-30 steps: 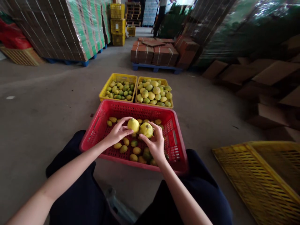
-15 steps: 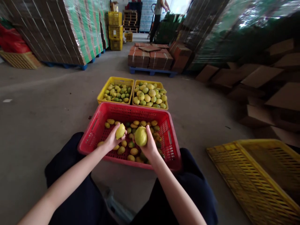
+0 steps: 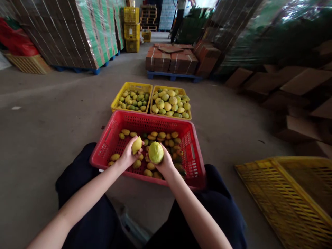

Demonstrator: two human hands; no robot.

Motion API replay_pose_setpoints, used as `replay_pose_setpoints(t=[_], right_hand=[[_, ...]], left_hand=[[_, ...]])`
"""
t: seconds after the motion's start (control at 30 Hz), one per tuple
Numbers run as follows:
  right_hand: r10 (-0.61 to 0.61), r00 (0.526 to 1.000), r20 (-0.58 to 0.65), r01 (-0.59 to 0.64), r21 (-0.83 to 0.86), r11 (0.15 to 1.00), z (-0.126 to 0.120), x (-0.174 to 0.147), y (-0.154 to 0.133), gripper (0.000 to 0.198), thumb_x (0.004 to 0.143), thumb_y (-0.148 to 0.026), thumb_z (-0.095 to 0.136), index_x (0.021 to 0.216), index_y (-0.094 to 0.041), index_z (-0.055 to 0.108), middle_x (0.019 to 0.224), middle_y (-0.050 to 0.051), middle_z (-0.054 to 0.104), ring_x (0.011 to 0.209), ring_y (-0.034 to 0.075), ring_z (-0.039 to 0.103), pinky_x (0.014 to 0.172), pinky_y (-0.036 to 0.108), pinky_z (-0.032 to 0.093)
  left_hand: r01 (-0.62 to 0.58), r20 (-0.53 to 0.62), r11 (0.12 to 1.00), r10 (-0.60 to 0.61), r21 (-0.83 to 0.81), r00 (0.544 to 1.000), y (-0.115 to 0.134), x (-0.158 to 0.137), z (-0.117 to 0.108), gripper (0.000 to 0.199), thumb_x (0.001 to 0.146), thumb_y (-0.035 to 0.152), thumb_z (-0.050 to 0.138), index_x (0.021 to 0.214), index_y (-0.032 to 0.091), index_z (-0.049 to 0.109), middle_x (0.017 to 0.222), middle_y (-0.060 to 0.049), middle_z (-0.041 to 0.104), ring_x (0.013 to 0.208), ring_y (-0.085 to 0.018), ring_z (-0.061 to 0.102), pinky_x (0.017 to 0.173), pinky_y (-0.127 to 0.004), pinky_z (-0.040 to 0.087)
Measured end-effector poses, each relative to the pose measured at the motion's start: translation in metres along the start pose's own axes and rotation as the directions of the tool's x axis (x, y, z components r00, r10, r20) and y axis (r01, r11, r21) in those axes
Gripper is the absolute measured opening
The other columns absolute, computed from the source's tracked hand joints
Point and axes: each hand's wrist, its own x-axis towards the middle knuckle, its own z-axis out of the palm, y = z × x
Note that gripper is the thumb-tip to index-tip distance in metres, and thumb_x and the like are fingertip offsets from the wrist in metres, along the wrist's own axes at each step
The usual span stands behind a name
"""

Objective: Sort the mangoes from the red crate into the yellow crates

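Over the red crate [image 3: 195,166], my left hand [image 3: 129,155] is closed around a small yellow lemon [image 3: 136,145]. To its right, my right hand [image 3: 166,162] grips a larger yellow-green lemon [image 3: 156,152]. The two lemons are held apart at about the same height. Beneath them, several yellow and green lemons [image 3: 169,135] lie on the bottom of the red crate, partly hidden by my hands. Touching its far side are a left yellow crate [image 3: 116,102] with smaller yellow and green lemons and a right yellow crate [image 3: 188,114] heaped with larger ones.
A large yellow crate [image 3: 282,193] lies on the floor to my right. Cardboard boxes [image 3: 293,128] are piled behind it. Ahead, bundled cardboard [image 3: 171,60] rests on a blue pallet [image 3: 173,76]. A person [image 3: 178,19] stands at the back near stacked yellow crates [image 3: 132,31].
My view has shifted slightly, so the scene sits a little further right. The larger lemon has been turned in my right hand. Both hands keep their lemons.
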Motion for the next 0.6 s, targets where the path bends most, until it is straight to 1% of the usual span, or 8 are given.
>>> replay_pose_setpoints(t=[0.1, 0.2, 0.27, 0.37, 0.47, 0.53, 0.6], right_hand=[[0.007, 0.998, -0.064, -0.004, 0.038, 0.999, -0.002, 0.002, 0.002, 0.035, 0.096, -0.037, 0.034, 0.079, -0.019, 0.059, 0.06, 0.005, 0.068, 0.056, 0.019, 0.066, 0.05, 0.03, 0.055], [-0.043, 0.992, -0.119, 0.045, 0.015, 0.999, -0.005, 0.005, 0.002, 0.024, 0.091, -0.036, 0.047, 0.078, -0.02, 0.057, 0.057, 0.001, 0.066, 0.052, 0.017, 0.064, 0.053, 0.031, 0.056], [-0.062, 0.992, -0.11, 0.061, -0.013, 0.998, -0.007, 0.008, 0.001, 0.019, 0.088, -0.033, 0.053, 0.076, -0.019, 0.058, 0.054, -0.001, 0.065, 0.048, 0.015, 0.062, 0.051, 0.028, 0.056], [-0.04, 0.999, -0.032, 0.038, -0.037, 0.999, -0.011, 0.013, 0.001, 0.019, 0.087, -0.03, 0.052, 0.075, -0.018, 0.06, 0.057, 0.002, 0.066, 0.047, 0.015, 0.062, 0.046, 0.025, 0.053], [-0.004, 1.0, 0.007, 0.004, -0.012, 1.0, -0.014, 0.016, 0.001, 0.026, 0.09, -0.032, 0.044, 0.078, -0.018, 0.062, 0.063, 0.005, 0.07, 0.054, 0.018, 0.066, 0.05, 0.028, 0.055], [0.018, 1.0, 0.008, -0.018, -0.024, 1.0, -0.014, 0.015, 0.001, 0.033, 0.091, -0.036, 0.039, 0.079, -0.017, 0.063, 0.066, 0.007, 0.071, 0.057, 0.019, 0.068, 0.052, 0.03, 0.055], [0.016, 1.0, 0.013, -0.015, -0.058, 0.998, -0.014, 0.013, 0.002, 0.037, 0.091, -0.039, 0.039, 0.077, -0.016, 0.063, 0.064, 0.008, 0.07, 0.056, 0.019, 0.067, 0.051, 0.03, 0.055]], left_hand=[[0.039, 0.043, 0.999, -0.038, -0.027, 0.998, 0.0, 0.002, -0.004, 0.03, 0.091, 0.035, 0.044, 0.084, 0.011, 0.061, 0.059, -0.005, 0.062, 0.044, -0.012, 0.056, 0.037, -0.019, 0.045], [0.033, -0.01, 0.998, -0.033, -0.055, 0.999, -0.001, 0.004, -0.004, 0.037, 0.094, 0.034, 0.036, 0.091, 0.008, 0.063, 0.06, -0.006, 0.063, 0.044, -0.012, 0.056, 0.035, -0.018, 0.044], [0.027, -0.047, 0.998, -0.029, -0.054, 0.998, -0.003, 0.004, -0.001, 0.039, 0.096, 0.036, 0.035, 0.099, 0.008, 0.062, 0.062, -0.005, 0.063, 0.045, -0.012, 0.057, 0.037, -0.018, 0.046], [0.021, -0.077, 0.997, -0.027, -0.078, 0.997, -0.002, 0.001, 0.005, 0.036, 0.097, 0.038, 0.039, 0.104, 0.01, 0.061, 0.067, -0.006, 0.066, 0.056, -0.014, 0.064, 0.046, -0.02, 0.053], [0.011, -0.081, 0.994, -0.019, -0.107, 0.997, 0.003, -0.005, 0.01, 0.031, 0.094, 0.038, 0.045, 0.093, 0.012, 0.062, 0.07, -0.007, 0.067, 0.062, -0.015, 0.066, 0.051, -0.023, 0.056], [0.01, -0.077, 0.994, -0.019, -0.11, 0.997, 0.007, -0.007, 0.011, 0.032, 0.093, 0.039, 0.047, 0.083, 0.012, 0.061, 0.068, -0.007, 0.067, 0.061, -0.015, 0.066, 0.053, -0.023, 0.056], [0.024, -0.086, 0.996, -0.031, -0.083, 0.996, 0.01, -0.008, 0.011, 0.036, 0.092, 0.04, 0.046, 0.074, 0.013, 0.061, 0.062, -0.005, 0.065, 0.056, -0.014, 0.064, 0.05, -0.022, 0.054]])
